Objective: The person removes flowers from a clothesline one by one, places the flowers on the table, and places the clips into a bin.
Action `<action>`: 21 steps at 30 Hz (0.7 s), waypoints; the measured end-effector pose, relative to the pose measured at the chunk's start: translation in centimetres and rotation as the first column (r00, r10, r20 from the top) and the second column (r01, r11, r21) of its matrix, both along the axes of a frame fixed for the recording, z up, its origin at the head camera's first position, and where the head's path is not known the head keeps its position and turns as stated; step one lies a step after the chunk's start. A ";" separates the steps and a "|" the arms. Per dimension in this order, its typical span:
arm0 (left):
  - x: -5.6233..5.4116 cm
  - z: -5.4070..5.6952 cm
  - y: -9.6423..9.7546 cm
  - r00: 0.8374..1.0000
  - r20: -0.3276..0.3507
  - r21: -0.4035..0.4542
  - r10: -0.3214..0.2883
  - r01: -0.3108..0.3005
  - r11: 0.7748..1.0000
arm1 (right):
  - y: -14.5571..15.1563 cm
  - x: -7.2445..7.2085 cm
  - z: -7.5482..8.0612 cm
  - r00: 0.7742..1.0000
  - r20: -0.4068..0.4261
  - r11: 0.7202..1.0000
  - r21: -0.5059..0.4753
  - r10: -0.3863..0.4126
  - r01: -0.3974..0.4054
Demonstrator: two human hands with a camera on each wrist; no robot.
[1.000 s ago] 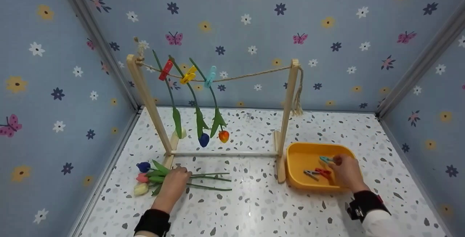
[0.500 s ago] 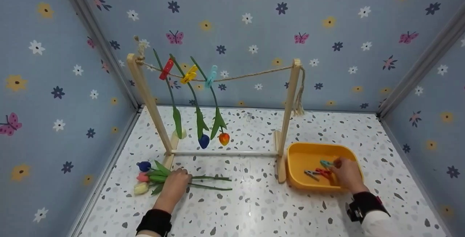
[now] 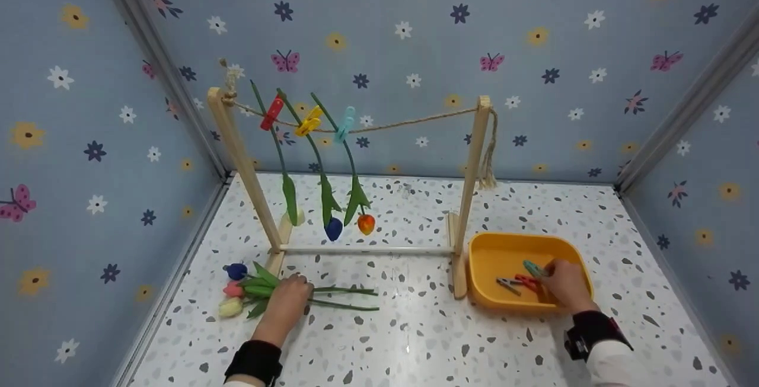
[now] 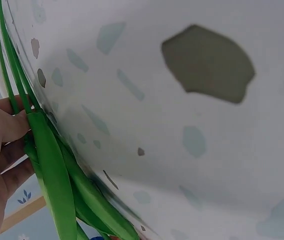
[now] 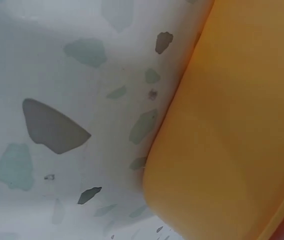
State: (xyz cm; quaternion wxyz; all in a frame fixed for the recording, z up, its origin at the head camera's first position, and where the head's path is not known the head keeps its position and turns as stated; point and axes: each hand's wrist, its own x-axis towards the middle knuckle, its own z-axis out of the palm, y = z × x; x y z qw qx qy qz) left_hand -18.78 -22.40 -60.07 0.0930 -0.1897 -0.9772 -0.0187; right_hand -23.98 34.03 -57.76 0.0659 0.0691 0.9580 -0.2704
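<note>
At the left of the head view, my left hand [image 3: 289, 299] holds the stems of several artificial tulips [image 3: 260, 290]. Their blue, pink and cream heads point left. In the left wrist view, thumb and fingers [image 4: 13, 125] lie about the green stems near the leaves [image 4: 52, 170]. Inside the yellow basin [image 3: 498, 246], my right hand [image 3: 566, 283] pinches a teal clothespin [image 3: 533, 268]. A red clothespin [image 3: 528, 282] and a grey clothespin [image 3: 508, 285] lie below it. The right wrist view shows mostly the basin's outer wall [image 5: 222, 130]; the clothespin is hidden there.
Behind the hands stands a wooden frame [image 3: 466, 179] with a rope [image 3: 409, 122] strung across. Red [image 3: 271, 113], yellow [image 3: 308, 122] and light-blue clothespins [image 3: 344, 125] hold three tulips upside down on it. Patterned walls [image 3: 379, 37] enclose the speckled table [image 3: 409, 339].
My right hand has shifted slightly in the basin, and the teal clothespin in its fingers has turned and come lower. The left hand has barely moved on the tulips.
</note>
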 end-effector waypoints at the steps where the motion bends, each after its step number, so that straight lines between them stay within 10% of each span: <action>1: 0.0 0.1 0.0 1.000 0.008 0.005 0.004 -0.004 1.000 | 0.0 -0.1 0.0 1.000 0.001 1.000 0.003 0.003 -0.003; 13: 0.1 0.0 -0.1 1.000 -0.021 0.088 0.006 -0.004 0.996 | -0.3 -0.5 -0.3 0.993 0.098 0.997 -0.033 -0.061 0.065; 21: 0.3 2.5 1.5 0.998 -0.055 0.188 0.026 -0.016 0.982 | -0.3 -0.5 -0.3 0.986 0.149 0.994 -0.065 -0.081 0.091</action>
